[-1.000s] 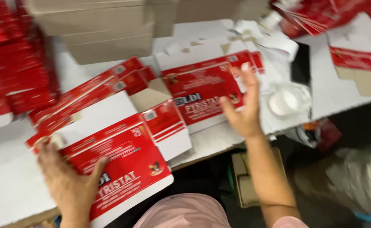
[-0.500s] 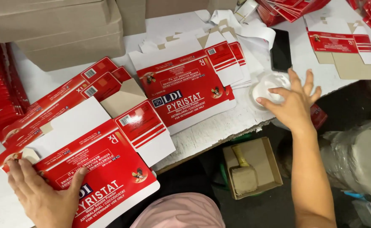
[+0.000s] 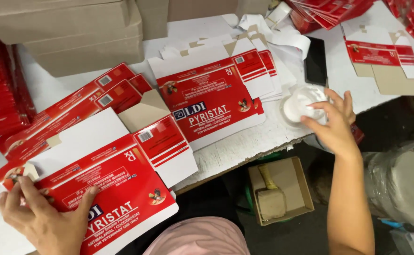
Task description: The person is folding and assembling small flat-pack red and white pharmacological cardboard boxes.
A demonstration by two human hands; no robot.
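My left hand (image 3: 44, 219) lies flat on a red and white flattened carton (image 3: 108, 189) at the near left of the white table (image 3: 244, 141), pressing its left part with spread fingers. My right hand (image 3: 334, 123) reaches over the table's near edge, fingertips dipping into a small round clear container of white paste (image 3: 299, 105). A stack of similar flat cartons (image 3: 207, 97) lies in the middle between both hands, printed side up.
Brown cardboard boxes (image 3: 75, 33) stand at the back left. Folded red cartons (image 3: 70, 111) lie in a row. More flat cartons (image 3: 386, 56) rest at the right, beside a black phone (image 3: 316, 60). A small open box (image 3: 280, 191) sits on the floor below.
My right hand has moved from the middle carton stack to the right and settled on the paste container. My left hand stays on the near carton.
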